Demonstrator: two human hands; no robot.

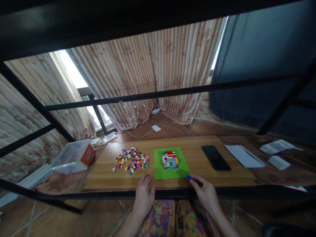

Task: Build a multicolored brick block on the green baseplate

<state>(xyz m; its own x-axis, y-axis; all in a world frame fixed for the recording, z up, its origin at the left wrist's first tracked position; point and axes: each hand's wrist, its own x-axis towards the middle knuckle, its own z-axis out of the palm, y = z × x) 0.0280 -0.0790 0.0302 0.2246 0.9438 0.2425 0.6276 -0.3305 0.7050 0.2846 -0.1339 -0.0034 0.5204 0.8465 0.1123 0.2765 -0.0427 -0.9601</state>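
My right hand (204,190) pinches a small blue toy brick (189,177) between thumb and fingertips, at the near right corner of a green baseplate (159,172). On that plate stands a square build of many-coloured bricks (170,160). My left hand (145,191) rests at the table's near edge, left of the plate's near corner. Its fingers are loosely bent with the thumb apart, and nothing shows in them. Beyond it, a heap of loose coloured bricks (133,159) is spread on the wooden board.
A black phone (216,158) lies right of the plate, with white paper (243,155) and a pen farther right. At the left stands a clear plastic box (71,158) with an orange label. A black metal bar (172,194) runs along the near edge of the wooden board (103,177).
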